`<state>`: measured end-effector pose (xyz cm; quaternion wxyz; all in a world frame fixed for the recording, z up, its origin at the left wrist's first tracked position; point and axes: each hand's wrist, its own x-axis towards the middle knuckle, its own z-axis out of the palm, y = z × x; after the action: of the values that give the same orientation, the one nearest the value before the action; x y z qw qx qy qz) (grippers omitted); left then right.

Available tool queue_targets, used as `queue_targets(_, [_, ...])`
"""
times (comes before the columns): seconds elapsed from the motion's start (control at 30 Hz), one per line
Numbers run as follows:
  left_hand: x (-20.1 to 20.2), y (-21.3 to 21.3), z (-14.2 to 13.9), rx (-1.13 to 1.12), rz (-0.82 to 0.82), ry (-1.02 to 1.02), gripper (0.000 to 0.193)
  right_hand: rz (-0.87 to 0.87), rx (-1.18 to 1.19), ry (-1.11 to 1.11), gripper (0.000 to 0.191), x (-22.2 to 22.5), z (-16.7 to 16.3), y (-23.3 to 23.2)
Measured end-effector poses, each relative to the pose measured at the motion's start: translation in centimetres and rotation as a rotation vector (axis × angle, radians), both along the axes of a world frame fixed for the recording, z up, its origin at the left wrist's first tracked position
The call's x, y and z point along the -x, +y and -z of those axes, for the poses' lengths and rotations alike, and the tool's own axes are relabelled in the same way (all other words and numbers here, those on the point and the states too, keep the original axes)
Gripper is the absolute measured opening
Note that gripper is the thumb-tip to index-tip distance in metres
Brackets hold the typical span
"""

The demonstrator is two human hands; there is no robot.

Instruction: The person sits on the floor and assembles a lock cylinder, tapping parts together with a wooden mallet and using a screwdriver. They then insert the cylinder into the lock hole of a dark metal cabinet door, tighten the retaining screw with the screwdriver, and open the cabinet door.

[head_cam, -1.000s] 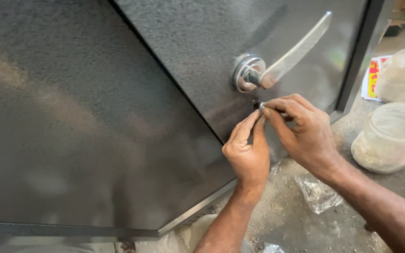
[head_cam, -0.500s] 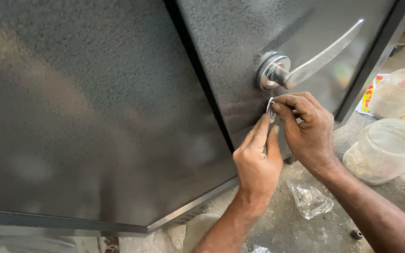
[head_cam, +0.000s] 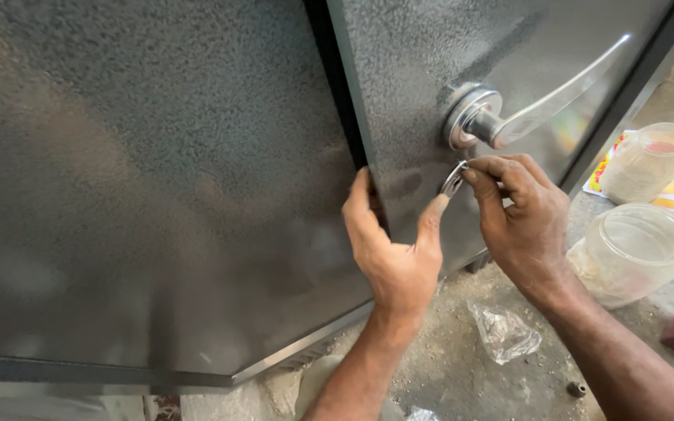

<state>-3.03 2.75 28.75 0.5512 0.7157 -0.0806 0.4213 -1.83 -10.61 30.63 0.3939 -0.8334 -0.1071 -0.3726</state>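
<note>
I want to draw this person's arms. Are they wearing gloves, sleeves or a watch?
No gloves: the left hand and right hand are both bare. The forearms are bare too, with no sleeves, watch, rings or bracelets in view. The hands look a bit dusty.

Head cam; close, downward on door (head_cam: 157,195)

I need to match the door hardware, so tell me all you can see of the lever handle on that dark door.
The lever handle is polished silver metal: a round collar set flat on the dark textured door, a short neck, then a long, slim, slightly curved lever pointing up and to the right. It shines with reflections. Neither hand touches it; the right hand pinches a small metal ring against the door just below the collar, and the left hand rests on the door's edge.
</note>
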Motion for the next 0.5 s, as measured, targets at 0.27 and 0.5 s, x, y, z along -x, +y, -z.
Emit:
queue_targets(0.27, [-0.9, -0.7, -0.5, -0.119, -0.077, 0.042, 0.095, 0.025, 0.087, -0.071, 0.011, 0.0, 0.1, 0.1])
queue_targets(0.5, [-1.6, -1.2, 1.1, -0.213, -0.124, 0.017, 0.105, 0.063, 0.224, -0.053, 0.011, 0.3, -0.5, -0.4])
